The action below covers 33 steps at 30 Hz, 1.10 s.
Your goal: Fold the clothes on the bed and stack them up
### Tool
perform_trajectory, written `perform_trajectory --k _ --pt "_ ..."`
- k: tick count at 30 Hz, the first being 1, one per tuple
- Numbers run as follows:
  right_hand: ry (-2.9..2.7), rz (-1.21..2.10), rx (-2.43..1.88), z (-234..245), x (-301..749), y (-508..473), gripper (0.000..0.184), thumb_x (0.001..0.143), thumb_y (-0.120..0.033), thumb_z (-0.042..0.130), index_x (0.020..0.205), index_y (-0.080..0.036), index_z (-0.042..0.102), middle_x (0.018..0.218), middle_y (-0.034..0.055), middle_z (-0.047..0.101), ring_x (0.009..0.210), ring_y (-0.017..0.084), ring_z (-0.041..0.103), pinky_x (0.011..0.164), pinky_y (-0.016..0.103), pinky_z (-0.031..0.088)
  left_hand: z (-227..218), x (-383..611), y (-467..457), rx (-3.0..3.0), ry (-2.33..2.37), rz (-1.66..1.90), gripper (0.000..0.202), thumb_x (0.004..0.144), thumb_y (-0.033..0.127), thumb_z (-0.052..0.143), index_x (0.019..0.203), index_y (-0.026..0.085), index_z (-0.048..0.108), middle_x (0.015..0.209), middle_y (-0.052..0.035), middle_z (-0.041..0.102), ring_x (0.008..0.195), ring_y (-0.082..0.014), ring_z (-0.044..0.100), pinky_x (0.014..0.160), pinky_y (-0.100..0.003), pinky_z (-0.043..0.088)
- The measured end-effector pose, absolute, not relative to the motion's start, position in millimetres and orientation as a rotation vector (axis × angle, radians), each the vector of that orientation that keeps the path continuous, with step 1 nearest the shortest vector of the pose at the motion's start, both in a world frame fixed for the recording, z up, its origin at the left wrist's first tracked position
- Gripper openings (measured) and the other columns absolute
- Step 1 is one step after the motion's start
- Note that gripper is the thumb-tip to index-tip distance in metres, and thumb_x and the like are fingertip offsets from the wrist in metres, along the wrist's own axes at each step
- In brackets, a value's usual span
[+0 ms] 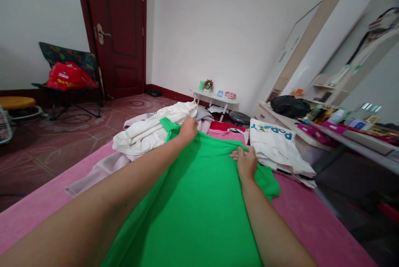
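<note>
Green shirt (205, 192) on pink cvr (305, 217) (tiled flr (121, 111)).

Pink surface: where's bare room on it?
Bare pink surface shows right of the right forearm, nearer than the white printed garment, and left of the left forearm. Green fabric fills the middle; clothes crowd the far end.

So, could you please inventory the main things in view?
Shirt: one, green, front centre
Printed top: one, white, right of shirt
Clothes: count unclear, white, lilac, red, beyond shirt
Surface: one, pink, under clothes
Door: one, dark red, back left
Chair: one, dark, left
Bag: one, red, on chair
Stool: one, yellow, far left
Table: one, white, at back
Dresser: one, white, right
Left hand: one, bare, on shirt's far edge
Right hand: one, bare, on shirt's far edge
</note>
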State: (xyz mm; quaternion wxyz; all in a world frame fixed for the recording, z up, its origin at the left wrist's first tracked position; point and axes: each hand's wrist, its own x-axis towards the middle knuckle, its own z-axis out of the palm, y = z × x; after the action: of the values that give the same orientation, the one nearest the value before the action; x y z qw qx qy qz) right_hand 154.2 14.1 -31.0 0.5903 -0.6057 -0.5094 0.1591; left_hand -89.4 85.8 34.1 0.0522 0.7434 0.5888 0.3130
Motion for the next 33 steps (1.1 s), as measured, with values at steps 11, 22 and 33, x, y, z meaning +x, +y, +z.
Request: perform_trajectory --k 11,22,33 --pt "-1.306 0.351 -1.517 -35.2 160.4 26.7 0.042 0.086 -0.044 0.043 0.115 -0.014 0.044 0.068 0.0047 0.069 0.058 0.020 0.067 0.053 0.028 0.052 42.5 -81.6 82.6 2.506 1.905 0.657 0.022 0.082 0.012 0.052 0.101 0.012 0.064 0.104 -0.0156 0.064 0.100 -0.0281 0.061 0.084 -0.036 0.047" --pt "-1.813 -0.016 -1.887 -43.2 166.6 61.6 0.066 0.086 -0.039 0.045 0.141 -0.009 0.026 0.135 0.0189 0.049 0.120 0.027 0.051 0.097 0.038 0.039 3.0 -68.0 116.8 2.647 1.813 0.702 0.031 0.087 0.004 0.037 0.113 0.008 0.054 0.110 -0.0167 0.056 0.104 -0.0248 0.055 0.089 -0.035 0.042" --pt "-2.021 -0.042 -2.254 -41.5 156.9 58.6 0.059 0.095 -0.048 0.022 0.147 -0.020 0.028 0.154 0.0098 0.023 0.141 0.028 0.020 0.111 0.047 0.019 -23.8 -71.1 116.6 2.732 1.750 0.654 0.044 0.092 0.016 0.032 0.133 0.006 0.043 0.127 -0.0202 0.053 0.118 -0.0263 0.050 0.104 -0.043 0.028"
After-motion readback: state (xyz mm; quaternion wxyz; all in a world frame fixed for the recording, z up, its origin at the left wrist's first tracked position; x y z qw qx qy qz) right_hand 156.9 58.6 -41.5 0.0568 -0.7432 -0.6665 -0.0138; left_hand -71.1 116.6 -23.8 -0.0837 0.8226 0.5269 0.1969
